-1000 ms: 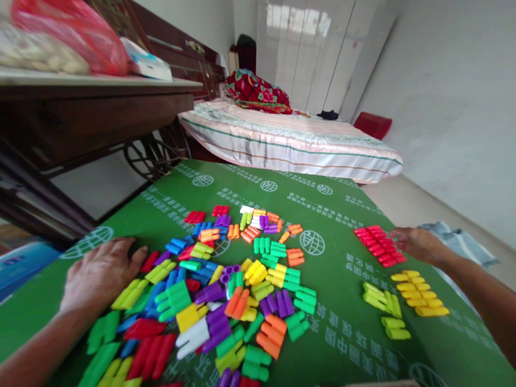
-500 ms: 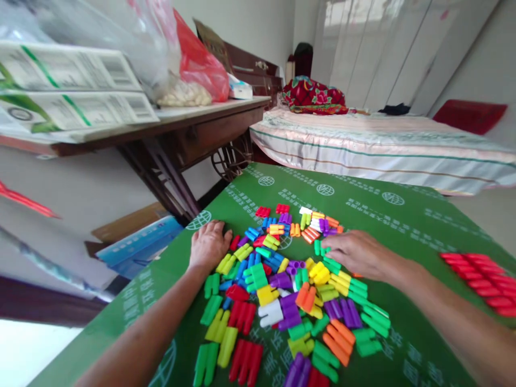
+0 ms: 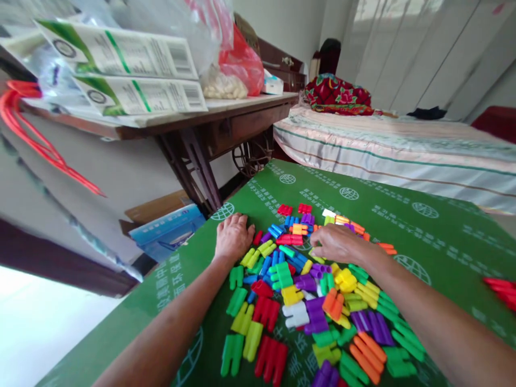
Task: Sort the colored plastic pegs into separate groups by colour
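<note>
Rests left hand (image 3: 234,236) on green table (image 3: 443,250) with fingers laid flat, ten o'clock from bright pieces (image 3: 316,317) strewn there. Has right hand (image 3: 336,243) over them at twelve o'clock; can't tell if pinching any.

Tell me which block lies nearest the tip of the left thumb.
The red block just beside the thumb of the left hand; the purple block beyond it and the yellow-green blocks lie farther from that tip.

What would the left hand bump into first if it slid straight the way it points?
Probably nothing on the board: ahead of the left hand, the way looks free to the edge. Beyond it, the wheel seems roughly in line, though depth is unclear.
</note>
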{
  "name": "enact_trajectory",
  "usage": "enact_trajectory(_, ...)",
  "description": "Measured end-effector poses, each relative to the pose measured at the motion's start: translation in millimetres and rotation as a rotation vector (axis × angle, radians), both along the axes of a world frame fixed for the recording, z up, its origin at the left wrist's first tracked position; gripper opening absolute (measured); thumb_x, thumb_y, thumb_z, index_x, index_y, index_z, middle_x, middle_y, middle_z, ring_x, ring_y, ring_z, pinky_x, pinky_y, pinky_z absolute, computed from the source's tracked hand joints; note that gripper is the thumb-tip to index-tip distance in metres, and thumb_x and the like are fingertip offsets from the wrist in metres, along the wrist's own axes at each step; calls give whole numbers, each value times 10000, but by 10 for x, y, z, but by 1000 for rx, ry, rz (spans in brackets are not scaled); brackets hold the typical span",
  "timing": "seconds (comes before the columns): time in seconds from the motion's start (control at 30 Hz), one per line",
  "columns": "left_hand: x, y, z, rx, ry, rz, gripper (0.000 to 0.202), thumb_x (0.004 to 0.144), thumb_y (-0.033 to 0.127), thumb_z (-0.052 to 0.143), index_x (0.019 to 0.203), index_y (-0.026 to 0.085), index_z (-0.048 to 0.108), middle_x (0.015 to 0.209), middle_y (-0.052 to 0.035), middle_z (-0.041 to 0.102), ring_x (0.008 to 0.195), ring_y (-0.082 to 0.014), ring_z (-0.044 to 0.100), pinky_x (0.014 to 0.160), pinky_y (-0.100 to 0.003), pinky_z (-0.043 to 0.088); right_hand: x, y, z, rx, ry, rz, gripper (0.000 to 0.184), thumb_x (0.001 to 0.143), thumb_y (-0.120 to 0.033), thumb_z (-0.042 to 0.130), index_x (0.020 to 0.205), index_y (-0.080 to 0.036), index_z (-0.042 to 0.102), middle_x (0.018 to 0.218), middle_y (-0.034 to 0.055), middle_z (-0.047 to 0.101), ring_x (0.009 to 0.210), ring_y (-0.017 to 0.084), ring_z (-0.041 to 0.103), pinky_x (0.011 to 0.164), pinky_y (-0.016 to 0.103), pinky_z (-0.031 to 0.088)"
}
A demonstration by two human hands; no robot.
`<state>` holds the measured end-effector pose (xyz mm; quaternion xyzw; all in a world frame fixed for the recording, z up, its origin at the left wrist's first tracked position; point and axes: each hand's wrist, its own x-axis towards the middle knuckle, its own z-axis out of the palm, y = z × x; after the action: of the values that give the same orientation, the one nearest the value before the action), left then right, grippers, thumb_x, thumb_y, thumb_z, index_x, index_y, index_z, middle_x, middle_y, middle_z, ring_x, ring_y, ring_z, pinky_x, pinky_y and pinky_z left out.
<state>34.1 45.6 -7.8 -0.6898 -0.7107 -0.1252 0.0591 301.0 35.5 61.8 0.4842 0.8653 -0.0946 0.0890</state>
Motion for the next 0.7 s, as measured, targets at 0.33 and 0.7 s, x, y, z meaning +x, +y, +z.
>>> enact_trajectory(0.33, 14, -15, 19, 3, -1, -5, 432, 899, 414, 372, 1181, 160, 580, 1296, -135, 562, 1214, -307, 463, 1000, -459, 357, -391, 67, -216, 168, -10, 70, 254, 883, -254, 429, 983, -216, 659, 948, 81, 712, 856, 205, 652, 627, 256, 365)
enact_trajectory(0.7, 7, 10, 124, -62, 28, 8, 501, 908, 449, 300, 1248, 171, 543, 1361, -131, 516, 1256, -308, 435, 1026, -465, 342, -107, -102, 142, 153, -17, -56, 230, 834, -250, 477, 942, -179, 667, 830, 49, 685, 717, 166, 581, 597, 238, 317)
